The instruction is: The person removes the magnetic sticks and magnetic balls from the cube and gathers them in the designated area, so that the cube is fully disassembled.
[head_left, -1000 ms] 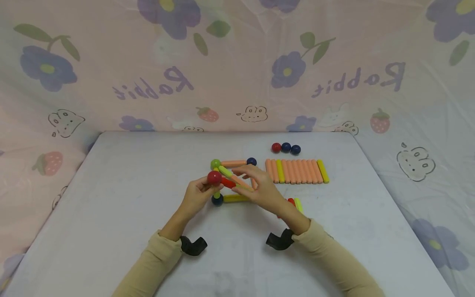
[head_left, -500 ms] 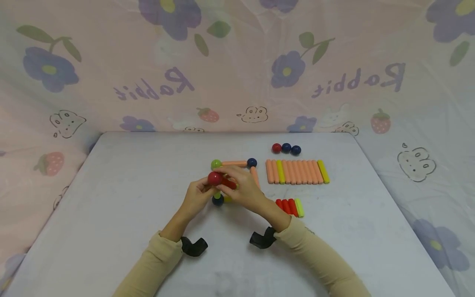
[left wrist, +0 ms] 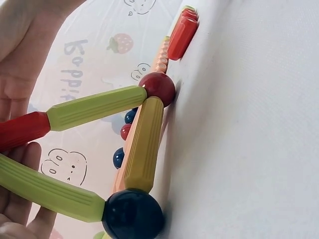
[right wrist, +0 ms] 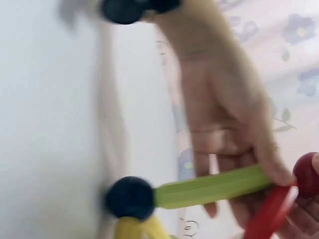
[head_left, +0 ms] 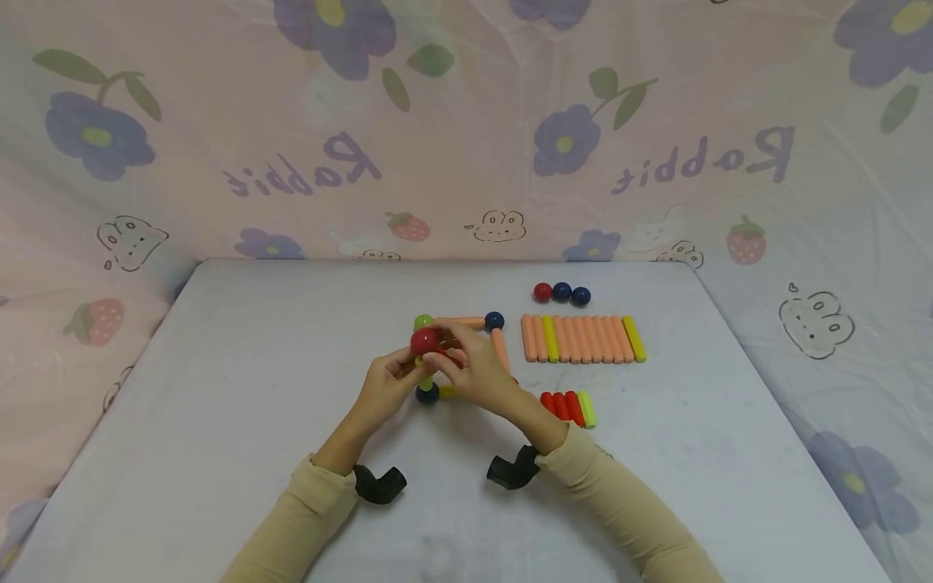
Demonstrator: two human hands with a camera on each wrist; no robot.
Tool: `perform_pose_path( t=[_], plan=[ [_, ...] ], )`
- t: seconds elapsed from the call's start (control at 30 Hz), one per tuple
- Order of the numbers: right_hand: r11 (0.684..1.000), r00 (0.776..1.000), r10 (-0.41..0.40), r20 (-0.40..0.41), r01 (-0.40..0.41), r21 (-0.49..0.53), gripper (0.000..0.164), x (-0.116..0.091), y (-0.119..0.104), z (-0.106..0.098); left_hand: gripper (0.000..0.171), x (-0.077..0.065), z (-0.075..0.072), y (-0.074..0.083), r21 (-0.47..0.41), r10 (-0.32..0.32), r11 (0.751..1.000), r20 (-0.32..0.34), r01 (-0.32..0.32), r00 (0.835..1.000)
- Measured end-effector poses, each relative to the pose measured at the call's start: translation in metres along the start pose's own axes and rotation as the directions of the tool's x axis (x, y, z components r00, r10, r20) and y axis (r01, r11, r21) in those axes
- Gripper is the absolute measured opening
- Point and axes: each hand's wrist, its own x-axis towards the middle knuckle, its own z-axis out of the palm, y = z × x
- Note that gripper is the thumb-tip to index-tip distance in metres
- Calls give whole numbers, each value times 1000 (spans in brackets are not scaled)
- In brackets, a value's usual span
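Both hands point(head_left: 389, 384) point(head_left: 479, 366) angle inward at a red ball point(head_left: 424, 342).

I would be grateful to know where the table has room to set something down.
The table has bare patches left of the stick-and-ball frame, right of the long stick row, and between the sleeves. It is crowded around the left hand, right hand and frame, and to the right, where that row, the short stick row and three balls lie.
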Motion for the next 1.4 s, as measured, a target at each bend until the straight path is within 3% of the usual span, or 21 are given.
perform_pose_path(
  t=[0.2, 0.37, 0.7, 0.93, 1.1, 1.23, 1.4],
  plan=[
    [992, 995, 75, -71, -67, 108, 39, 2, 4, -16, 33, 0, 0, 2, 14, 5, 1000, 12, -5, 1000],
    [974, 980, 180, -84, -166, 155, 40, -7, 15, -37, 34, -2, 0, 3, 13, -38, 999, 11, 38, 999],
    [932, 926, 334, -175, -296, 212, 41, -36, 48, -88, 42, -2, -1, 5, -64, -31, 997, 44, 33, 999],
    [923, 893, 375, -248, -335, 188, 41, -60, 75, -121, 41, -2, 0, 2, -82, -36, 996, 59, 41, 998],
    [889, 846, 458, -273, -436, 141, 44, -67, 93, -143, 38, -2, 0, -1, -67, -52, 996, 64, 56, 997],
    [843, 797, 536, -278, -525, 118, 48, -65, 109, -158, 38, -3, -4, -4, 37, -78, 996, 71, 75, 994],
    [808, 763, 567, -311, -588, 32, 48, -61, 132, -175, 39, -4, -12, -9, 135, -103, 987, 84, 91, 991]
  ],
)
